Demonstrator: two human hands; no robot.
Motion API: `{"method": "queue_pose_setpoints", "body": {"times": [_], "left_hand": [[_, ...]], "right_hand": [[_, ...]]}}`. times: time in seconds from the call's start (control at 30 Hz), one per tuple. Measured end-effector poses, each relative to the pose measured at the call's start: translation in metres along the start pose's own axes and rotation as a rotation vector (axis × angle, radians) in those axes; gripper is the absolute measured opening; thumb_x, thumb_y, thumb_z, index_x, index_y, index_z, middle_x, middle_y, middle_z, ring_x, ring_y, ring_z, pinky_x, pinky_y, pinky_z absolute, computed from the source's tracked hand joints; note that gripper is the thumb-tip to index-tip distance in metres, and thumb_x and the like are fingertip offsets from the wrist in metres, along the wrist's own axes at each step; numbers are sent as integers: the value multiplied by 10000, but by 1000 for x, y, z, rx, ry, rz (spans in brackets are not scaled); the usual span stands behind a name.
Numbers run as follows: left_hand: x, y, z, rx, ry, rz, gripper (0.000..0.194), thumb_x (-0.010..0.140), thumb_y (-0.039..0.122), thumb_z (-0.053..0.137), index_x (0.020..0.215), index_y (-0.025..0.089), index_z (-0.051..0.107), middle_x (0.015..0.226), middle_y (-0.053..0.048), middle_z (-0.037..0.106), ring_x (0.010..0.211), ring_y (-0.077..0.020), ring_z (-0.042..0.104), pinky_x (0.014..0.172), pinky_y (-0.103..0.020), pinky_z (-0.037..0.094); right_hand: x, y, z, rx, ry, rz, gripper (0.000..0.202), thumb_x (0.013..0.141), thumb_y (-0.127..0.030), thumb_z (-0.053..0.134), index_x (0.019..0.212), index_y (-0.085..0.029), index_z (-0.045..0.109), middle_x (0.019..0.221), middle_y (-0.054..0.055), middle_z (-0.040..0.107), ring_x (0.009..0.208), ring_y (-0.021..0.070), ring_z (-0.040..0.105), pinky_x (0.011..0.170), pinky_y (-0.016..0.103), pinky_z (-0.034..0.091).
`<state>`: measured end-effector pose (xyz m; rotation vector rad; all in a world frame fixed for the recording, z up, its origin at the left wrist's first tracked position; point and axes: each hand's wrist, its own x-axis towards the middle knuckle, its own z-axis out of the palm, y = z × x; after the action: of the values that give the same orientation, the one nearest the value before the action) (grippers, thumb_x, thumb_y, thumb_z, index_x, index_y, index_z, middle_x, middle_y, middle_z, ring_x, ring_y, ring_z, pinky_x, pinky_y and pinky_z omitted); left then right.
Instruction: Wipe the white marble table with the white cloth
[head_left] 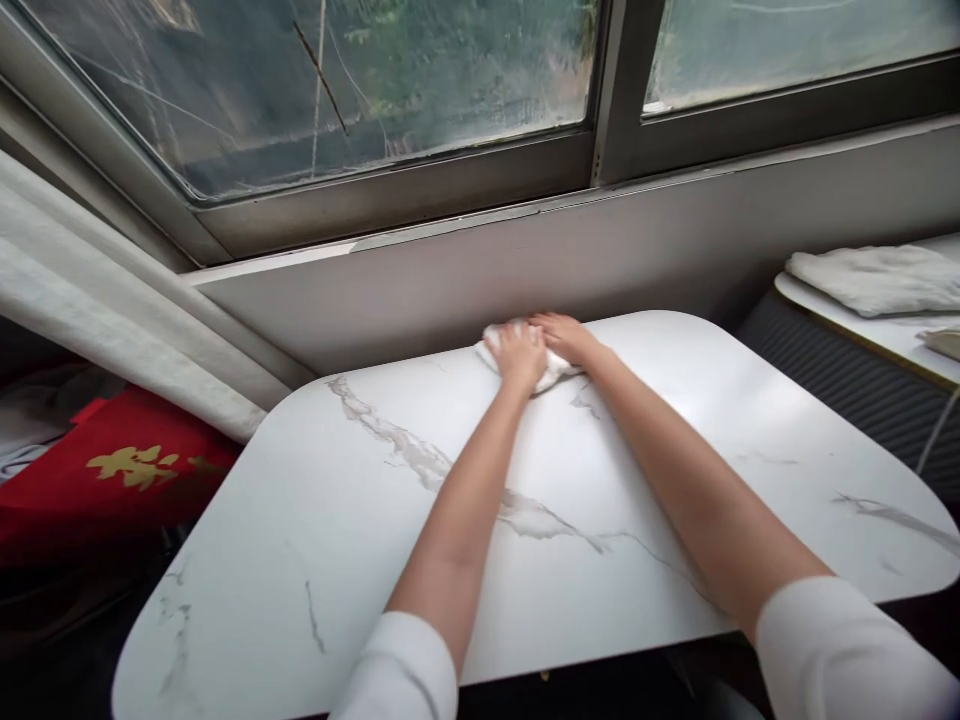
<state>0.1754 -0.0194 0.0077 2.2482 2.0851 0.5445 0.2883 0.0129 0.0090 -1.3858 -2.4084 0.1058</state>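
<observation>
Both arms reach out to the far edge of a white marble-patterned table (420,560). My left hand (519,352) presses down on a bunched white cloth (553,376), its fingers curled over the top. Close against it on the right, my right hand (564,334) grips the same cloth from the far side, fingers pointing left. The cloth lies on the tabletop near the wall and is mostly covered by the hands.
Behind the table runs a pale wall (450,300) beneath a sliding window (360,100). A white curtain (112,290) hangs at left, above a red bag (67,480) with gold marks. At right, folded white fabric (885,278) rests on a ribbed grey cabinet (840,370).
</observation>
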Motion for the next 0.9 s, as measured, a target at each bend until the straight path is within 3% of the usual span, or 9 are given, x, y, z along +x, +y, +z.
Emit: {"method": "queue_pose_setpoints", "body": {"times": [0.1, 0.2, 0.27, 0.37, 0.5, 0.7, 0.8, 0.9], "left_hand": [[-2, 84, 23, -90, -99, 141, 552, 972, 418, 158, 1421, 161, 353, 1496, -123, 315, 1390, -271, 224, 1120, -552, 71], [-12, 148, 39, -166, -153, 298, 578, 963, 444, 153, 1436, 158, 323, 1509, -123, 288, 1406, -268, 182, 1127, -536, 37], [-20, 175, 44, -194, -172, 380, 582, 959, 449, 137, 1440, 174, 315, 1515, -105, 280, 1410, -260, 175, 1131, -527, 27], [-29, 190, 45, -218, -199, 460, 573, 960, 435, 124, 1449, 191, 296, 1523, -87, 268, 1412, -249, 169, 1134, -523, 19], [-39, 178, 41, -249, -213, 532, 545, 968, 396, 137, 1442, 193, 313, 1521, -86, 272, 1410, -242, 181, 1140, -507, 46], [-56, 138, 28, -225, -206, 568, 520, 969, 365, 148, 1431, 218, 335, 1516, -59, 293, 1403, -215, 210, 1144, -480, 75], [-57, 105, 16, -183, -227, 564, 499, 971, 340, 171, 1429, 232, 338, 1515, -40, 298, 1401, -195, 213, 1147, -451, 81], [-51, 52, -1, -139, -238, 543, 481, 974, 329, 199, 1420, 233, 355, 1508, -42, 312, 1394, -188, 233, 1145, -431, 96]], "right_hand": [[-63, 78, -28, -62, 67, 142, 484, 894, -225, 305, 1315, -107, 513, 1410, 112, 458, 1334, 258, 353, 1087, 461, 282], [-122, 134, -49, -79, 114, 258, 510, 896, -260, 276, 1337, -134, 499, 1412, 89, 459, 1355, 238, 324, 1107, 460, 268], [-152, 153, -59, -80, 135, 356, 522, 894, -277, 265, 1352, -154, 485, 1425, 81, 441, 1358, 243, 318, 1099, 474, 282], [-176, 154, -66, -107, 156, 482, 533, 884, -285, 265, 1359, -166, 477, 1438, 75, 423, 1353, 248, 327, 1095, 472, 293], [-182, 127, -64, -200, 182, 607, 544, 878, -294, 262, 1353, -147, 482, 1438, 92, 423, 1335, 257, 359, 1088, 462, 305], [-175, 68, -49, -306, 210, 645, 534, 877, -269, 261, 1340, -130, 490, 1417, 124, 447, 1308, 280, 393, 1062, 490, 322], [-159, 30, -40, -305, 194, 673, 541, 875, -260, 261, 1350, -110, 471, 1425, 134, 434, 1317, 286, 375, 1068, 488, 301], [-125, -17, -23, -275, 170, 651, 546, 877, -251, 265, 1363, -82, 447, 1437, 154, 411, 1327, 301, 353, 1071, 497, 278]]}}
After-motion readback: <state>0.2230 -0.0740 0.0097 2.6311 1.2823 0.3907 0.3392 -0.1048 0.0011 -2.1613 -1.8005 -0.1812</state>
